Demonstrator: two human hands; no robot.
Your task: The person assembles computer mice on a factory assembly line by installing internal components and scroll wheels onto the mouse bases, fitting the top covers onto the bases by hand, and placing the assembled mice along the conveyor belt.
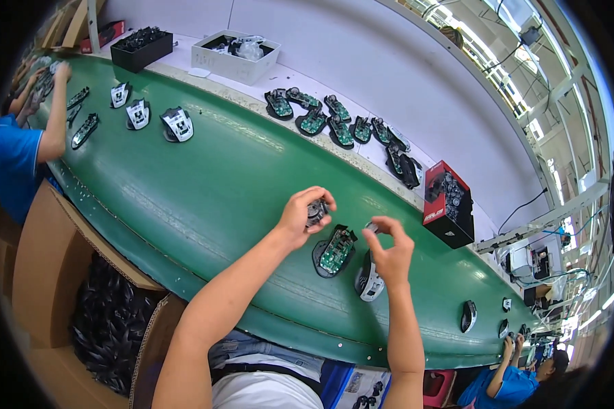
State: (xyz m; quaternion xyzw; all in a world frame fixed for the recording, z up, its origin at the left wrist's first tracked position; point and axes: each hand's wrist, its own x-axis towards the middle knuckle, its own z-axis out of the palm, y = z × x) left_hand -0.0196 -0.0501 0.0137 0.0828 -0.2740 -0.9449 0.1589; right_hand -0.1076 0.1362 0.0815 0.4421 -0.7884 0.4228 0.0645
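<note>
On my screen, the left hand point(297, 219) grips a small dark part point(316, 213); the right hand point(394, 253) pinches a tiny grey piece point(371, 227). A green board point(335, 253) lies on the tabletop point(184, 184), near a mouse shell point(371, 283).

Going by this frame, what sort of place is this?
Likely a factory assembly line: a long green work surface, circuit boards along its far side, and people in blue shirts.
</note>
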